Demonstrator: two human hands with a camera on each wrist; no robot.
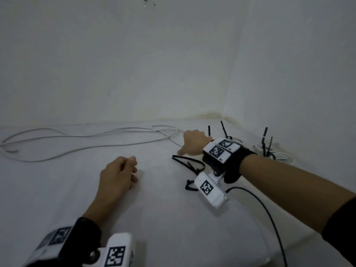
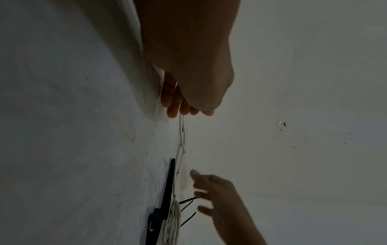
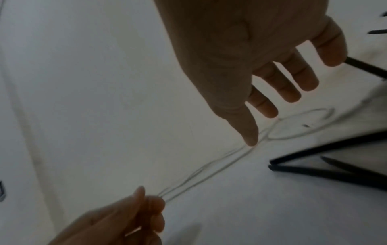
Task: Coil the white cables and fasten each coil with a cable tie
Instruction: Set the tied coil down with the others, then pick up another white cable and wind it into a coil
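Note:
Long loose white cables (image 1: 86, 135) lie in slack strands across the white table, ending in a small loop (image 3: 301, 126) near my right hand (image 1: 192, 141). That hand hovers over the loop with fingers (image 3: 289, 89) straight and spread, and it holds nothing. My left hand (image 1: 123, 172) rests on the table nearer to me, its fingers (image 2: 173, 107) curled into a fist with the thumb against them. I see nothing in it. Loose black cable ties (image 1: 187, 162) lie just under my right wrist.
Coiled white cables (image 1: 269, 151) with upright black ties sit in the back right corner, against the walls. A black wire (image 1: 269, 218) trails from my right wrist camera across the table. The back wall (image 1: 134, 74) stands close behind the cables.

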